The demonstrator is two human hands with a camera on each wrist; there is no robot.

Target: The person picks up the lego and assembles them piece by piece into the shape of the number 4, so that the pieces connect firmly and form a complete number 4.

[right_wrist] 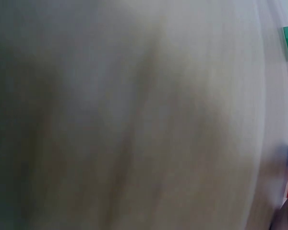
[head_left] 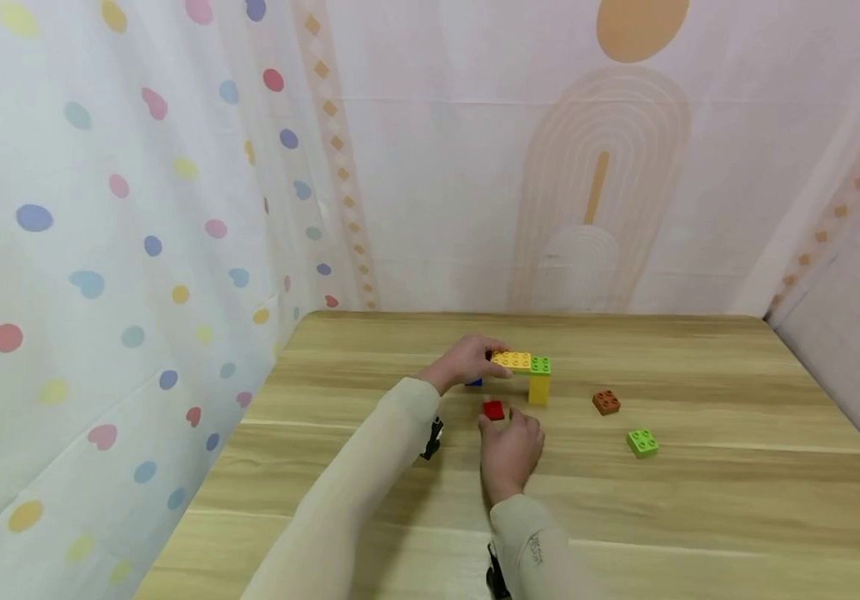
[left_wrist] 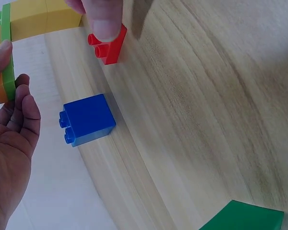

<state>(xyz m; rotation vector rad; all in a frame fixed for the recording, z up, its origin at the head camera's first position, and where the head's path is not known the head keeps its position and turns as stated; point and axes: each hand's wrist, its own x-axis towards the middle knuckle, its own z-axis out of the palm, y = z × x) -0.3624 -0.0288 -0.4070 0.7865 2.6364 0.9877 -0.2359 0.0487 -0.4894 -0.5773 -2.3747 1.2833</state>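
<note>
- Left hand [head_left: 466, 363]: grip engaged, thumb and fingers pinching the near end of a flat span, thumb on one side and fingers on the other.
- Span: an orange brick [head_left: 512, 361] mounted on a light green plate [left_wrist: 7, 72]; studs of the plate show at its right end in the head view.
- Yellow column [head_left: 538, 389]: upright on the worktop [head_left: 700, 517], beneath the right end of the span; a seam shows across it in the left wrist view.
- Right hand [head_left: 512, 450]: at the red brick [left_wrist: 114, 50], one fingertip over it; cannot tell whether the grip pinches it or merely touches.
- Red brick: on the worktop, in front of the span and to the left of the yellow column, head view.
- Blue brick [left_wrist: 89, 120]: on the worktop near the left hand, apart from the red brick; mostly hidden in the head view.
- Dark green brick [left_wrist: 249, 218]: well apart from the blue brick, cut by the frame edge in both wrist views.
- Brown brick [head_left: 606, 402] and light green brick [head_left: 643, 442]: near each other, right of the yellow column.
- Right wrist view: largely blurred worktop.
</note>
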